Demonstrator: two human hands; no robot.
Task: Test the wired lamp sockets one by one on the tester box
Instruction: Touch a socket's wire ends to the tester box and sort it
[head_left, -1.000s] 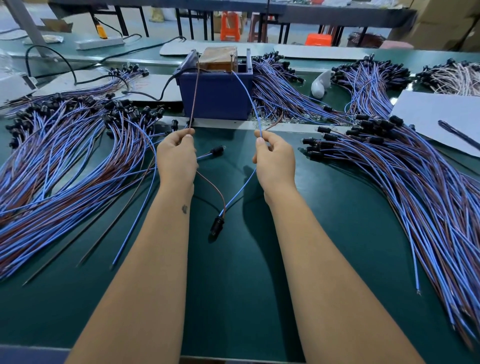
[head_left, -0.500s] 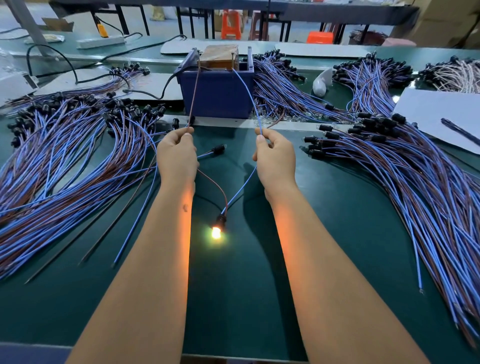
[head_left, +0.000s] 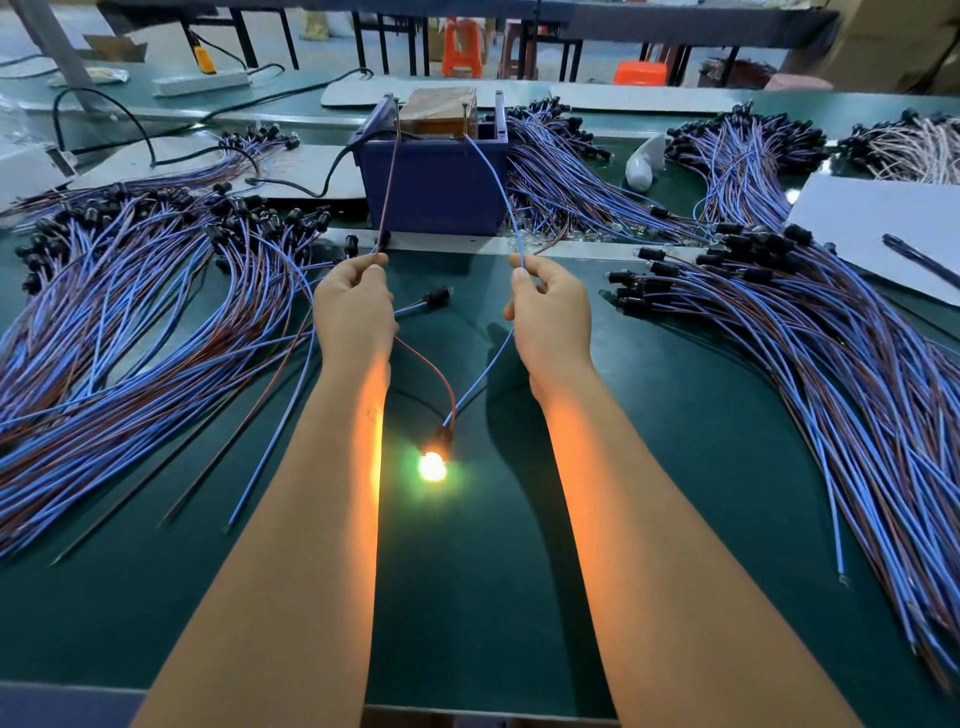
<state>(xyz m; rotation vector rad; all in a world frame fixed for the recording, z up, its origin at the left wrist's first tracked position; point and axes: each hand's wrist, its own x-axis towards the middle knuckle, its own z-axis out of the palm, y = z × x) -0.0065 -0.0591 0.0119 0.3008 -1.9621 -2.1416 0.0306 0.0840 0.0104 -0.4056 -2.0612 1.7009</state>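
On the near worktop (head_left: 675, 493), between the forearms, the socket (head_left: 442, 435) under test lies with its bulb (head_left: 431, 465) lit. The left hand (head_left: 353, 312) pinches the brown lead (head_left: 387, 192); the right hand (head_left: 550, 317) pinches the blue lead (head_left: 498, 192). Both leads reach the far tester box (head_left: 434, 182). Judgement: the leads are light, limp and thin; hold them near the bare ends, clear of the metal. The bulb looks fragile. A second ago the bulb was dark; half a second ago it was already glowing, and both hands remain in place.
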